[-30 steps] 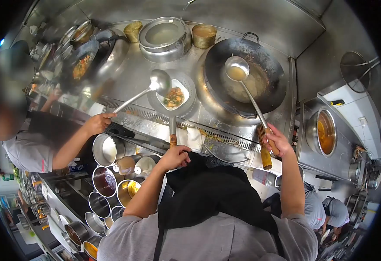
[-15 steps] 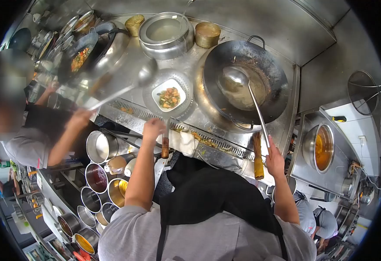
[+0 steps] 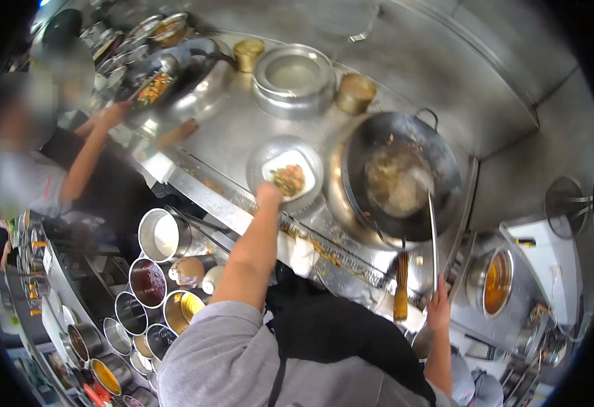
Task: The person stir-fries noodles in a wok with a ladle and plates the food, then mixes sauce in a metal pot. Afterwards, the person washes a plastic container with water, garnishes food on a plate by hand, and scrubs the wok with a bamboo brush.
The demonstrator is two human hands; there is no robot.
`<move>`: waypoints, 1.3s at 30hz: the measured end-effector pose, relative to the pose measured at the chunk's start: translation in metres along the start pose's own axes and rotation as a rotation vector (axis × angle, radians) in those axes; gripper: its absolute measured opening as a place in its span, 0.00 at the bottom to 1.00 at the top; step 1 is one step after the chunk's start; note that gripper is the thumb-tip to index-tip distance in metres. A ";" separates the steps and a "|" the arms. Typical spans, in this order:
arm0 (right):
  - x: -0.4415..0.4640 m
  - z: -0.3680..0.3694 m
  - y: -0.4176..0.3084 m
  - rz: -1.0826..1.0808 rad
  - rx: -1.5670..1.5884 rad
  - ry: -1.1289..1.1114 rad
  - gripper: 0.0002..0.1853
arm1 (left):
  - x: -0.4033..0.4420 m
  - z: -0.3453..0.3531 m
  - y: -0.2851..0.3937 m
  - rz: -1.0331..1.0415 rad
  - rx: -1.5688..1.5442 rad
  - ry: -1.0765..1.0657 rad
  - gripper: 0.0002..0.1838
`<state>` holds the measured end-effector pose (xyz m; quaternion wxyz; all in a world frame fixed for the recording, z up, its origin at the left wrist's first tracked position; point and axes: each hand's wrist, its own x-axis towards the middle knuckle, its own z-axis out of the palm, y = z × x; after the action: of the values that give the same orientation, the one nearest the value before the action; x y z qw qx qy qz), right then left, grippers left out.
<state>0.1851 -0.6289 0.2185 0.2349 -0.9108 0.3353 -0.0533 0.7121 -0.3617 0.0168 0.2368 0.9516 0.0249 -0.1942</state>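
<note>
My right hand [image 3: 438, 311] is wrapped round the long handle of a metal ladle [image 3: 434, 230]. The ladle's bowl end is blurred in the cloudy liquid inside a large black wok [image 3: 446, 183]. At the near left edge of a white square dish [image 3: 269, 167] is my left hand [image 3: 268, 195], its fingers blurred and partly hidden. Chopped vegetables, orange and green, lie in that dish, which rests on a round perforated strainer [image 3: 308, 150]. The strainer's wooden handle is hidden by my left arm.
A steel pot of water [image 3: 263, 85] and two tins stand behind. A bamboo brush [image 3: 401, 292] and a white cloth [image 3: 302, 256] lie along the front gutter. Several sauce pots, including a red one [image 3: 147, 281], stand lower left. A co-worker [image 3: 86, 163] stands at the left wok.
My left hand has moved forward to the dish's edge. The ladle has shifted to the wok's right side, and the liquid is more stirred. The co-worker's ladle has swung back to the left wok.
</note>
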 end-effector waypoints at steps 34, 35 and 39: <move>0.046 0.022 -0.188 -1.113 0.482 -0.364 0.04 | -0.481 -0.117 -0.081 -0.145 -0.444 0.451 0.17; 0.030 0.025 -0.198 -1.189 0.469 -0.398 0.04 | -0.494 -0.111 -0.096 -0.123 -0.419 0.479 0.16; -0.027 0.040 -0.228 -1.413 0.408 -0.435 0.03 | -0.560 -0.115 -0.106 -0.240 -0.556 0.421 0.15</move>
<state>0.3079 -0.4442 0.2901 0.3691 -0.8374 -0.3968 -0.0711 0.2219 -0.1896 0.2768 0.4515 0.8604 0.2362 -0.0062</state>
